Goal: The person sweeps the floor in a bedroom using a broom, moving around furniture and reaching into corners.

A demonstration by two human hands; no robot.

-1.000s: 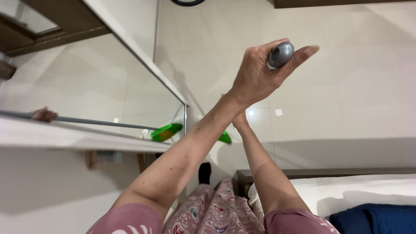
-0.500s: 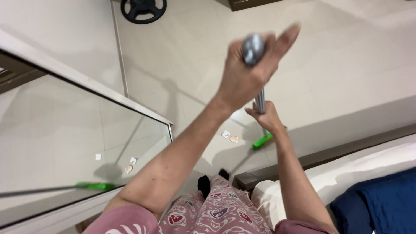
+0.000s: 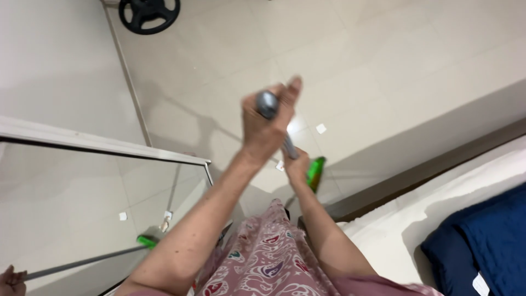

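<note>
- Broom handle (image 3: 276,123), grey metal, runs from my hands down toward the floor (image 3: 383,66), its green head (image 3: 315,171) low beside the bed (image 3: 416,230).
- I see my left hand (image 3: 266,129) wrapped tight around the rounded top of the handle, forefinger raised.
- My right hand (image 3: 297,167) grips the handle lower down, just above the green head.
- Small white paper scraps (image 3: 321,129) lie on the tiles near the head.
- Mirror (image 3: 82,208) at left reflects the broom.

hands (image 3: 274,137) gripping broom (image 3: 315,171) (green head)
</note>
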